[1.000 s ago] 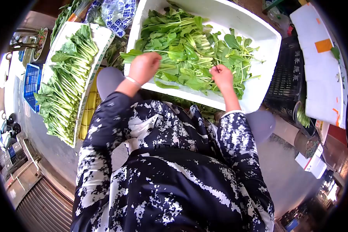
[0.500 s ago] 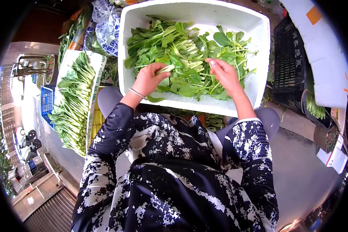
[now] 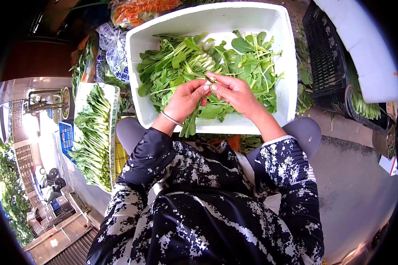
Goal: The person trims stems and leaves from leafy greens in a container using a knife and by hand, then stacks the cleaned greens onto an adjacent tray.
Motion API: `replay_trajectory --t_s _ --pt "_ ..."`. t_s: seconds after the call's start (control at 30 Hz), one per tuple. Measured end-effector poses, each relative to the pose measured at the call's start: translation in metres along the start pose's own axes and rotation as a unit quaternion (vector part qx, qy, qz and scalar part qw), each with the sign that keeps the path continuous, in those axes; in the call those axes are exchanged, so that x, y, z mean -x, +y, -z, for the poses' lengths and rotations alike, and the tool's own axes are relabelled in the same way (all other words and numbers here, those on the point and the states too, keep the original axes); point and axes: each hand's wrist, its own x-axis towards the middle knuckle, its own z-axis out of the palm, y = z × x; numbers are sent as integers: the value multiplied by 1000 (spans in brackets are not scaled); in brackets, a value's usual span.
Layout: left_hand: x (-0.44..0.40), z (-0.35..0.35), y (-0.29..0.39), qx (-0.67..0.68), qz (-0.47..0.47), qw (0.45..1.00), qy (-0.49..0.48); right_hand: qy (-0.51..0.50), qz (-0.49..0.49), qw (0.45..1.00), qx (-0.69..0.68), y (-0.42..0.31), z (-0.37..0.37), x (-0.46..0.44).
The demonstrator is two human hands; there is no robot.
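My left hand is closed round a leafy green, whose leaves hang below the fingers towards me. My right hand meets it, thumb and forefinger pinched on the pale stem end. A small dark, curved thing shows at the right fingertips; I cannot make out what it is. Both hands are over a white foam box. Inside it, a pile of leafy greens with pale stems lies on the left, and loose leaves spread over the right.
On the left, a tray of bundled greens stands beside a blue crate. Plastic bags lie at the box's upper left. At right are a black crate, a white foam panel and a container of greens.
My hands have come together, the right moving left to meet the left. The leafy green in my left hand now hangs downward. The view has shifted slightly.
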Motion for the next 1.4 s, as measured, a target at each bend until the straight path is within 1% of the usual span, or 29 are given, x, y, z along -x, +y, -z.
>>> replay_trajectory --t_s 0.1,0.13,0.17,0.23,0.27,0.3,0.37,0.43,0.5,0.53,0.57,0.6,0.63,0.67,0.73,0.77,0.8,0.83,0.87,0.9,0.97,1.03,1.17,1.23,1.27,1.3,1.33,1.37,1.4 --pt "5 0 1 33 25 999 -4 -11 -14 1000 23 -1 6 -1" --pt "6 0 0 57 46 997 -2 -23 -39 999 1 -1 8 -1" --pt "9 -2 0 32 46 998 7 -36 -64 997 -20 -1 9 -3" --pt "13 -2 -3 37 63 997 -7 -37 -71 996 -25 1 6 -2" --pt "16 -5 -3 67 60 996 3 -33 -103 993 -35 2 8 -2" --pt "19 -6 -1 63 62 996 10 -28 -136 989 -45 3 10 -2" --pt "20 -2 -9 41 68 997 17 -48 -138 988 -38 8 12 -4" --pt "23 0 -16 69 48 996 41 28 -132 991 -9 15 18 -8" --pt "28 7 -17 95 26 993 65 223 -107 969 -29 26 31 -14" --pt "32 14 -17 69 6 995 65 327 -83 938 -79 31 39 -17" --pt "36 21 -17 42 -13 997 65 323 -81 940 -71 38 44 -22" --pt "40 26 -17 46 -18 996 68 388 -105 916 -7 34 37 -28" --pt "43 31 -18 100 -26 992 77 451 -127 882 57 30 28 -34" --pt "47 34 -20 155 -32 984 86 388 -91 912 102 39 21 -46" --pt "55 37 -20 258 -21 961 99 266 -104 942 178 48 -7 -73" --pt "61 42 -18 259 -23 960 101 252 -41 922 291 84 -5 -98" --pt "68 48 -16 283 -18 956 75 249 -36 885 392 79 -23 -107" --pt "73 52 -15 307 -13 950 50 231 -32 867 441 84 -32 -117" --pt "76 52 -15 303 -22 948 94 224 -33 857 463 87 -38 -125" --pt "84 53 -9 301 -8 945 125 217 -34 846 486 87 -43 -130" --pt "93 62 -19 274 2 949 158 199 -51 832 515 84 -46 -135" --pt "102 69 -22 249 15 954 163 183 -72 814 547 69 -52 -135" --pt "106 72 -18 194 56 965 166 205 -49 809 548 22 -57 -118" --pt "106 74 -11 181 51 970 154 165 -41 852 496 -9 -59 -95" --pt "103 74 -8 97 0 982 160 165 -42 850 498 -17 -56 -83" --pt "102 72 -3 12 -51 985 164 131 -20 873 470 -23 -51 -70" --pt "100 68 7 -142 -144 958 202 97 1 893 439 -31 -52 -57" --pt "98 68 18 -240 -223 925 192 88 -6 913 398 -39 -55 -42" --pt "95 63 26 -288 -279 891 215 74 -1 922 380 -46 -60 -29"
